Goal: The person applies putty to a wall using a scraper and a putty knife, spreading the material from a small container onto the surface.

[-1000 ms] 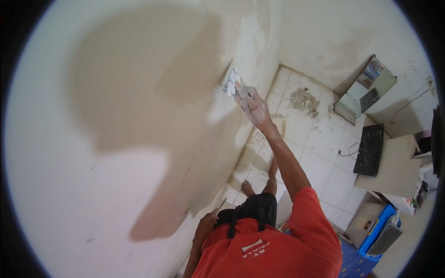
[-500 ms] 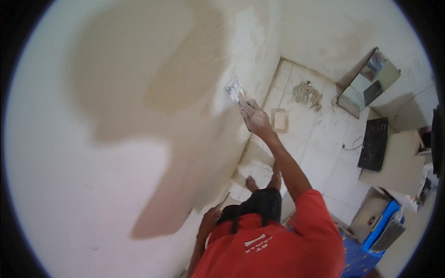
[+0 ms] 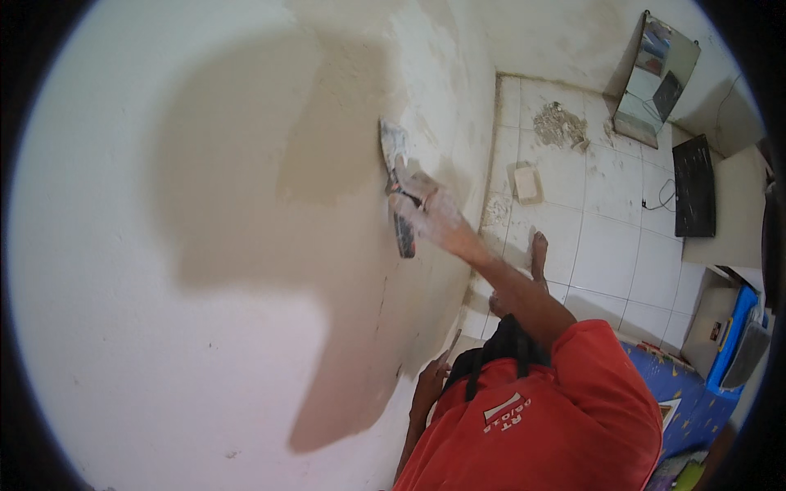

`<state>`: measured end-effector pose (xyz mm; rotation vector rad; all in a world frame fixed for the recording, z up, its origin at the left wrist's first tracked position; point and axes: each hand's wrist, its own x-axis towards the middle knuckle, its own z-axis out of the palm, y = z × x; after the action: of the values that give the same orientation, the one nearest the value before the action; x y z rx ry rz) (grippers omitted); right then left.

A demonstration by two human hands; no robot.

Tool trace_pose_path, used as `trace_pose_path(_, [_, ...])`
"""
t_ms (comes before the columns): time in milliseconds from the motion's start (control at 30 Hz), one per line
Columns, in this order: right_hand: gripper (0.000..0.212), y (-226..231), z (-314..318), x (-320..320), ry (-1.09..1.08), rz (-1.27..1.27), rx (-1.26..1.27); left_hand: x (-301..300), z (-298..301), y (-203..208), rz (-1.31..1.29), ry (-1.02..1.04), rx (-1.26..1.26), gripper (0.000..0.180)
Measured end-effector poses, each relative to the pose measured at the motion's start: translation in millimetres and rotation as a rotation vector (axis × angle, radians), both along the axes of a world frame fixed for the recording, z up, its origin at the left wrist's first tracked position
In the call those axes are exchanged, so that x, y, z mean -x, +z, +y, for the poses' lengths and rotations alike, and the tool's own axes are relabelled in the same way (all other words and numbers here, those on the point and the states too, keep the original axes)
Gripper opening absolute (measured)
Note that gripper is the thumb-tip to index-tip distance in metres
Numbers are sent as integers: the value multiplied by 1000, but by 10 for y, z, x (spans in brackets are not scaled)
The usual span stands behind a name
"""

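My right hand [image 3: 434, 214] is wrapped round a putty knife [image 3: 404, 231] with a dark, red-marked handle, its fingers dusted white. The knife's whitened blade [image 3: 394, 141] points up along the pale wall [image 3: 221, 352], beside a darker beige patch [image 3: 327, 155]. Whether the blade's edge presses on the wall I cannot tell. Low by my waist, my left hand [image 3: 429, 385] is closed around a thin, straight-edged piece [image 3: 451, 345], seen nearly edge-on and mostly hidden, so its kind is unclear.
Rubble [image 3: 560, 125] and a pale block [image 3: 526, 183] lie on the white tiled floor [image 3: 606, 254]. A mirror [image 3: 647, 94] leans on the far wall. To the right are a black flat panel [image 3: 694, 186] with a cord, a blue-edged item [image 3: 734, 335] and a blue patterned cloth [image 3: 696, 397].
My right hand has shifted left along the wall, and the putty knife has turned so its handle shows. My view has shifted too, and one foot stands farther from the wall.
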<state>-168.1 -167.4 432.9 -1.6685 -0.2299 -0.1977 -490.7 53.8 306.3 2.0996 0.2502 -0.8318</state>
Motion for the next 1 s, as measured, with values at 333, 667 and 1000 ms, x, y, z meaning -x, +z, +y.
trace_pose_path(333, [53,-86,-8,829,24,-202,-102,-54,107,-87,-69,10,-38,30])
trace_pose_path(667, [44,39,159,84,-246,-348,110,-1,154,-151,-104,52,17,39])
trace_pose_path(1000, [59,615,331,1403,191,-84,-101,-261,2,-134,-127,31,103,31])
